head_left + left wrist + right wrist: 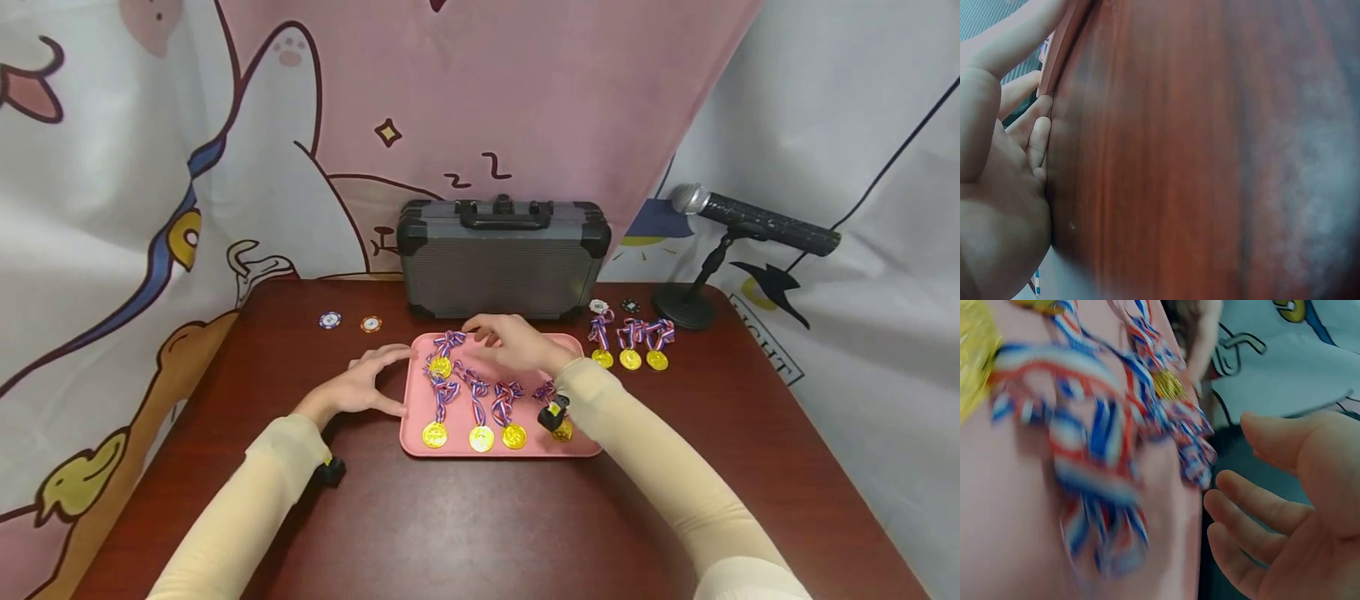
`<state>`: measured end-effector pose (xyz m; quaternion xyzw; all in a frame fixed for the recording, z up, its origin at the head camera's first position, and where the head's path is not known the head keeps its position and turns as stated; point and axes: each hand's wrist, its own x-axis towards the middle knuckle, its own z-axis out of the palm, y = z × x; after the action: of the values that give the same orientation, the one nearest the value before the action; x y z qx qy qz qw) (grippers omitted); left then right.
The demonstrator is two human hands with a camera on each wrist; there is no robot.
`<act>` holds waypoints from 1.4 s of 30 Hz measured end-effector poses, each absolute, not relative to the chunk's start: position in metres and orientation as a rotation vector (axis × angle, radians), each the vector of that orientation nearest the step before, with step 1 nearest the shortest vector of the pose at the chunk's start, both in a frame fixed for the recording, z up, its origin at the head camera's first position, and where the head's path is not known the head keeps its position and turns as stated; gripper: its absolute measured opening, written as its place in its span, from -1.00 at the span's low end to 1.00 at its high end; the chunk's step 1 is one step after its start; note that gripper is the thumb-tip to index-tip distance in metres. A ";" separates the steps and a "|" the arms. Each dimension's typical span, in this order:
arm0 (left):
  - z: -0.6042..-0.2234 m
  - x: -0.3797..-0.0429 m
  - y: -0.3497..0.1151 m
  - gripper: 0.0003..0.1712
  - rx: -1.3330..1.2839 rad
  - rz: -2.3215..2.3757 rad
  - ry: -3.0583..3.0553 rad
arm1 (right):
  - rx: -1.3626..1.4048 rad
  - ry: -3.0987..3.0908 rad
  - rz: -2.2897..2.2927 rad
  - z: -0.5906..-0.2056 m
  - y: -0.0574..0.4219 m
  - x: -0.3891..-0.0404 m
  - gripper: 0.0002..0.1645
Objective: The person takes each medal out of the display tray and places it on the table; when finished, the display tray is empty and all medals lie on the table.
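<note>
A pink tray (540, 446) lies on the table with several gold medals on it, their striped ribbons bunched up, such as the medal (482, 438) near its front edge. My left hand (358, 385) is at the tray's left side, fingertips and thumb tip right at the rim; the left wrist view shows the hand (997, 206) low against the tabletop. Over the far part of the tray is my right hand (513, 342), fingers loosely bent and holding nothing. In the right wrist view, knotted ribbons (1097, 450) lie beside that hand (1297, 512).
A grey hard case (502, 267) stands behind the tray. Three more medals (630, 359) lie right of it, near a microphone (765, 221) on a black stand (684, 307). Poker chips (330, 320) lie at the back left, others at the back right. Printed curtains hang around the table.
</note>
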<state>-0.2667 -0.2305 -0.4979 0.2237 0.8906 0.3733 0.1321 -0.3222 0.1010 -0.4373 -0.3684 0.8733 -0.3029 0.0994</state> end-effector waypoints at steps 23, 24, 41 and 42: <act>-0.498 -0.267 -0.230 0.16 0.663 1.114 2.579 | -1.122 2.693 -0.734 -0.471 0.037 -0.316 -0.62; -0.498 -0.267 -0.230 0.16 0.662 1.115 2.580 | -1.107 2.687 -0.756 -0.470 0.038 -0.317 -0.64; -0.498 -0.267 -0.230 0.17 0.676 1.093 2.583 | -0.939 2.617 -1.108 -0.436 0.072 -0.322 -0.80; -0.498 -0.267 -0.230 0.17 0.673 1.097 2.580 | -0.927 2.596 -1.132 -0.434 0.077 -0.323 -0.81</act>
<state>-0.2670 -0.2295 -0.4976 0.2316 0.8873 0.3773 0.1288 -0.3230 0.0768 -0.4335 -0.3100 0.8683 -0.3786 0.0809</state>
